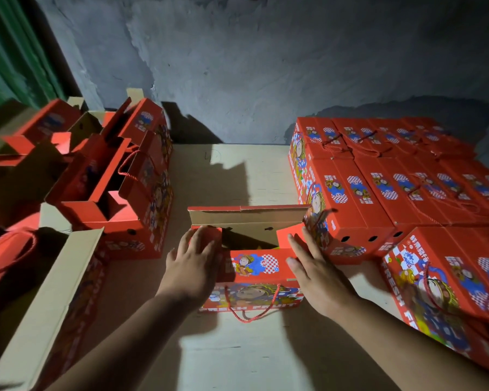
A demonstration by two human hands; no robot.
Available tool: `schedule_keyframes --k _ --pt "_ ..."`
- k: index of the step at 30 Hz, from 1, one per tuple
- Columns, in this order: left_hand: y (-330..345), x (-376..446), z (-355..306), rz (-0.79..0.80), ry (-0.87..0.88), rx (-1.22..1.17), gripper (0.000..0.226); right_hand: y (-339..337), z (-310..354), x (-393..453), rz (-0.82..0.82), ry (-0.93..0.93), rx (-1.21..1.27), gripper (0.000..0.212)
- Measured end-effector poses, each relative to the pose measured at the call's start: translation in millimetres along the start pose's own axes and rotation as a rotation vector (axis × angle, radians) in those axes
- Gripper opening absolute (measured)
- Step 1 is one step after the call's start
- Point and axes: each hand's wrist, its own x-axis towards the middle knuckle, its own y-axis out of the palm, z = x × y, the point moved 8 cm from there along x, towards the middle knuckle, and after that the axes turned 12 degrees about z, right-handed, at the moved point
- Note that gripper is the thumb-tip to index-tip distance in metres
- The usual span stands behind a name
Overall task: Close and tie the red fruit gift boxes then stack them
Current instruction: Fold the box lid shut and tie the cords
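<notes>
Left hand point(194, 262): fingers straight and spread, lying flat on the red left end flap point(209, 235) of the open box, gripping nothing.
Right hand point(312, 268): fingers straight, pressing the red right end flap point(290, 235) and the near top panel, gripping nothing.
Open gift box point(253, 280): at the centre of the frame on the table point(232, 176), between the two hands; its long brown-lined lid flap point(246, 217) stands up at the far side, and its red cord handle point(251, 309) hangs down the near printed face.
Closed boxes point(393, 176): upper right of the frame, laid flat in tight rows, cord handles lying on top; the open box's right end is just beside them.
Nearest closed box point(446, 280): right edge of the frame, tilted, printed face showing "FRESH".
Unclosed boxes point(119, 182): left of the frame, flaps standing open, crowded together.
Wall point(266, 66): grey and rough, behind the table.
</notes>
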Motion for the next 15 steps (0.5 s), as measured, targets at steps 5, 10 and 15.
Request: schedule_keyframes --k 5,10,15 --pt "-21 21 -26 -0.007 0.171 0.325 0.051 -8 12 26 -0.034 0.033 0.012 0.047" --pt "-17 27 -18 -0.064 0.128 0.161 0.050 -6 16 34 -0.046 0.109 0.070 0.042" --pt "-16 28 -13 -0.119 0.157 0.103 0.041 -8 19 36 -0.002 0.162 0.054 0.045"
